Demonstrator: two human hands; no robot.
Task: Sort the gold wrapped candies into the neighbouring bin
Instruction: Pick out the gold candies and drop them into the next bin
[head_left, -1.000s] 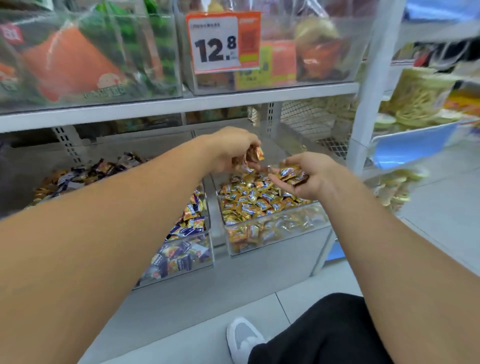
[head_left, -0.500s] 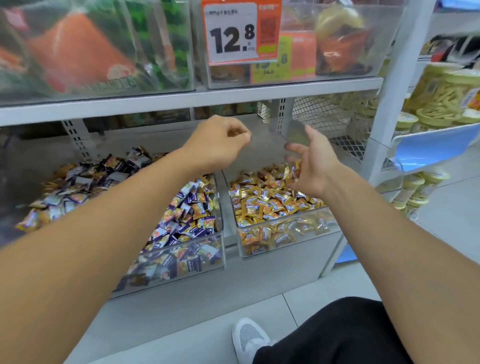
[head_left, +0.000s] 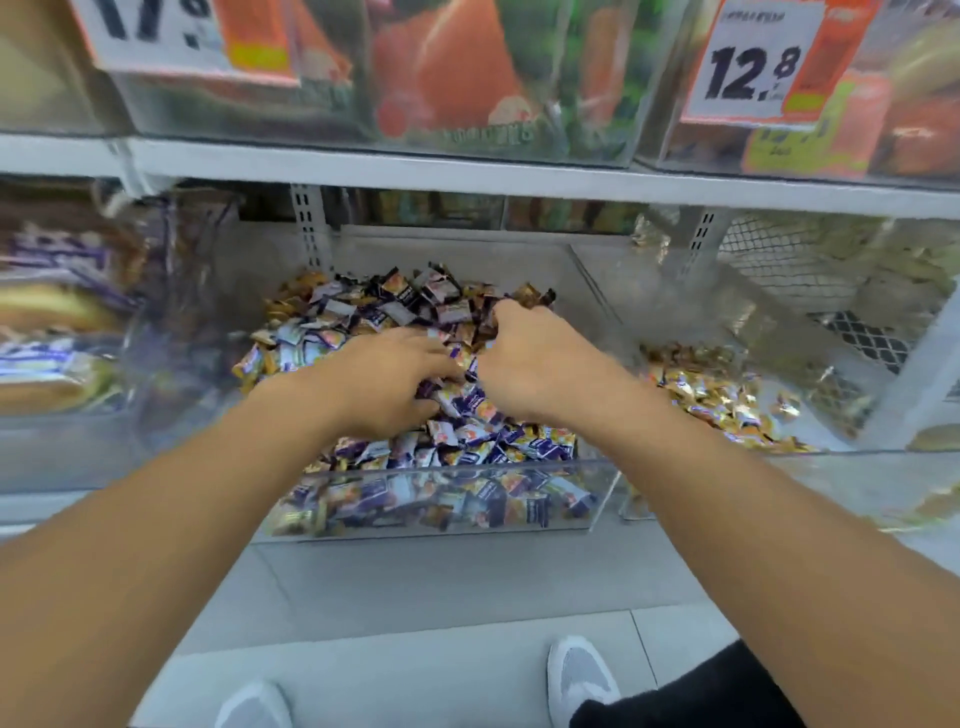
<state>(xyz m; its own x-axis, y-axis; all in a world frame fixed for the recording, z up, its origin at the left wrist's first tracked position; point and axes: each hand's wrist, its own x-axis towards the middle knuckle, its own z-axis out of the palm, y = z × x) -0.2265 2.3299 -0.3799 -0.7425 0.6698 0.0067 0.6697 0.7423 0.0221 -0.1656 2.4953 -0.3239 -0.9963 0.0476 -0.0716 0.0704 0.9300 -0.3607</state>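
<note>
**Both hands in the mixed candy bin**

Two clear bins sit side by side on the shelf (head_left: 467, 174). The middle bin (head_left: 441, 499) holds purple and gold candies (head_left: 524, 293) mixed; the right bin (head_left: 779, 467) holds gold ones. The left hand (head_left: 384, 374) lies spread, fingers in the pile. The right hand (head_left: 535, 358) curls into it, apparently pinching wrappers, though blur hides which. Two price tags hang above.
</note>
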